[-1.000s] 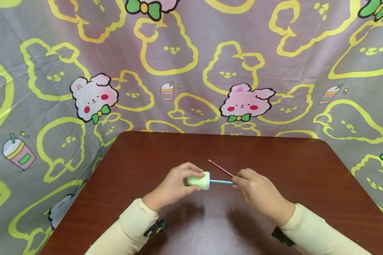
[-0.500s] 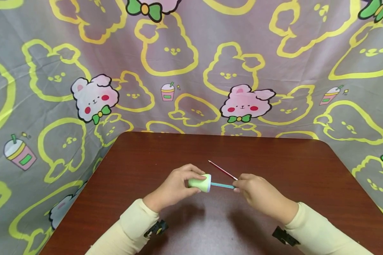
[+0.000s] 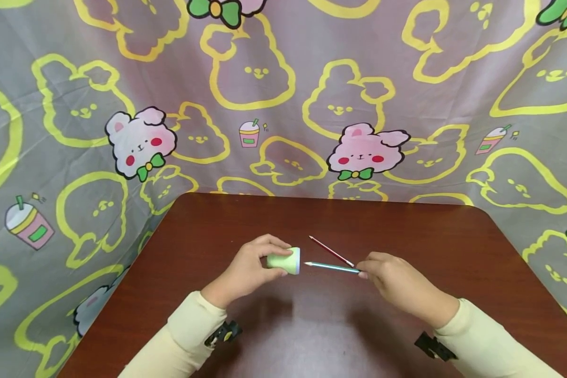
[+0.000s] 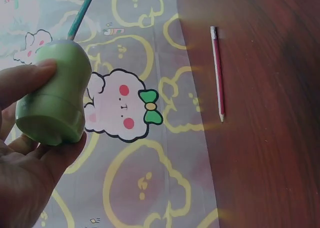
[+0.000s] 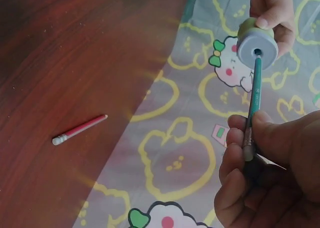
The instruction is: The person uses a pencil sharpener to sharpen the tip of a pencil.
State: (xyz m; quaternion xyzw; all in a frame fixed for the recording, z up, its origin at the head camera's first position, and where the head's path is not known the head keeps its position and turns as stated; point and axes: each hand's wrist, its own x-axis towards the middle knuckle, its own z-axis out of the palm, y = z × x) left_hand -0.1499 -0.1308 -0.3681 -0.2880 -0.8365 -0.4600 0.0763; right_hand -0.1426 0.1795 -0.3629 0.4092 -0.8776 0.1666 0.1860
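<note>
My left hand [image 3: 243, 274] grips a green pencil sharpener [image 3: 282, 261] lying sideways in the air above the table. Its pale lilac end, with a round hole [image 5: 258, 52], faces my right hand [image 3: 403, 283]. That hand pinches a teal pencil [image 3: 333, 267] near its rear end, between thumb and fingers. In the head view the pencil's sharpened tip is outside the sharpener, a small gap away from the hole. From the right wrist, the tip lines up with the hole. A red pencil [image 3: 329, 249] with a white eraser end lies on the table behind the teal one.
The brown wooden table [image 3: 217, 220] has rounded far corners. A grey curtain [image 3: 283, 121] printed with yellow outlines and rabbit faces hangs behind it and along both sides. Dark straps with small devices [image 3: 224, 333] sit on both wrists.
The teal pencil has come out of the sharpener, baring its pointed tip. My right hand has moved right with it, while my left hand has shifted slightly left with the sharpener.
</note>
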